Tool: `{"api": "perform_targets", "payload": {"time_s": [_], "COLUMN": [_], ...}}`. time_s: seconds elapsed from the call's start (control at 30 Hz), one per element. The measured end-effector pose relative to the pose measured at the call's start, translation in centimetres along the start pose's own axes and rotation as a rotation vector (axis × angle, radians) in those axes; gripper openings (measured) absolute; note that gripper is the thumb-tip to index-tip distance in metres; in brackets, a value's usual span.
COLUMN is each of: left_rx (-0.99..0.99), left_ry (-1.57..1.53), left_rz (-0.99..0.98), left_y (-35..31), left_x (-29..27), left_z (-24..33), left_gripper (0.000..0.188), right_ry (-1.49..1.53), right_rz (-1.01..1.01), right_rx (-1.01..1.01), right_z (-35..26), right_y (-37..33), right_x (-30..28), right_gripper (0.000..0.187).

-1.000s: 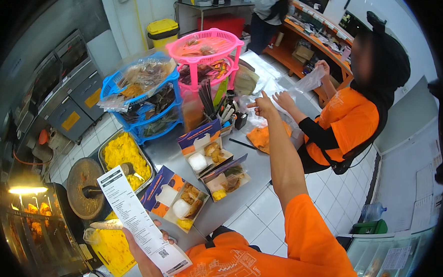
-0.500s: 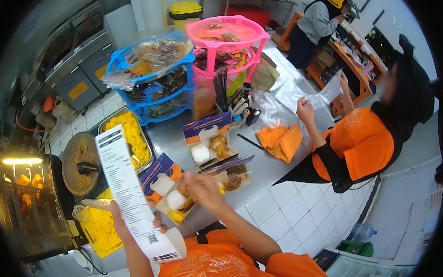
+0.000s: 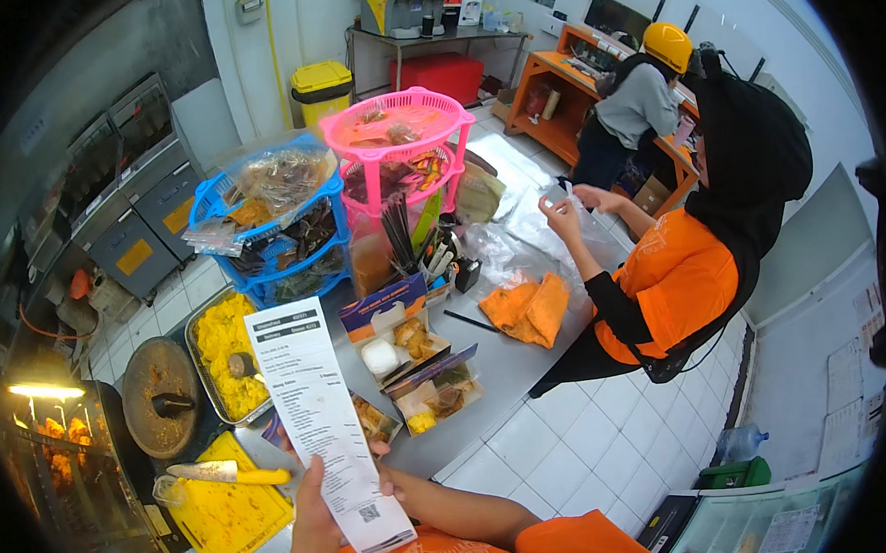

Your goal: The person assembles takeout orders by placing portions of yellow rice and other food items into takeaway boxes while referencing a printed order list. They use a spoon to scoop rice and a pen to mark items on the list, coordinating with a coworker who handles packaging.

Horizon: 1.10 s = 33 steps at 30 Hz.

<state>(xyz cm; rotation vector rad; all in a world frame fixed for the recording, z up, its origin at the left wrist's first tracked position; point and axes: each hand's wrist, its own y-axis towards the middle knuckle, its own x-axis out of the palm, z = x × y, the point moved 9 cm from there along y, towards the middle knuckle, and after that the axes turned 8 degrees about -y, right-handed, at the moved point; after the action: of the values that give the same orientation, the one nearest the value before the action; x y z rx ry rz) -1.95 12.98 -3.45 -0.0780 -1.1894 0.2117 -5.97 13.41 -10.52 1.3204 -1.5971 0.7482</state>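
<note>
A long white receipt [image 3: 325, 413] slants over the near bench [image 3: 513, 373], pinched in the left hand [image 3: 317, 508]. The right hand [image 3: 388, 480] meets its right edge, how tightly I can't tell; 3 food boxes [image 3: 434, 392] sit beyond.

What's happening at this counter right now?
The person's left hand holds a long printed receipt over the counter; the right hand is at its right edge, partly hidden. Open food boxes stand beyond, one mostly covered by the receipt. On the right, a co-worker handles a clear plastic bag. A knife lies on a yellow cutting board.
</note>
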Motion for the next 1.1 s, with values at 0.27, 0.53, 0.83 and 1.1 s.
{"api": "perform_targets", "payload": {"time_s": [0.27, 0.53, 0.83, 1.1], "left_rx": [-0.264, -0.33, 0.227, 0.199], "left_ry": [0.075, 0.017, -0.198, -0.156], "left_rz": [-0.017, -0.114, 0.011, -0.119], "left_y": [-2.0, -4.3, -5.1, -5.2], "left_x": [1.1, 0.8, -2.1, -1.6], "left_z": [-4.2, -0.3, 6.1, 7.1], "left_gripper": [0.082, 0.084, 0.088, 0.09], "right_ry": [-0.031, -0.505, -0.646, -1.135], "right_rz": [0.172, 0.22, 0.423, -0.052], "right_rx": [0.326, 0.213, 0.263, 0.41], "right_z": [5.0, 1.8, -2.5, 1.6], "right_y": [2.4, 0.5, -8.4, -10.0], "right_x": [0.5, 1.8, 2.2, 8.2], "right_gripper": [0.035, 0.027, 0.044, 0.033]}}
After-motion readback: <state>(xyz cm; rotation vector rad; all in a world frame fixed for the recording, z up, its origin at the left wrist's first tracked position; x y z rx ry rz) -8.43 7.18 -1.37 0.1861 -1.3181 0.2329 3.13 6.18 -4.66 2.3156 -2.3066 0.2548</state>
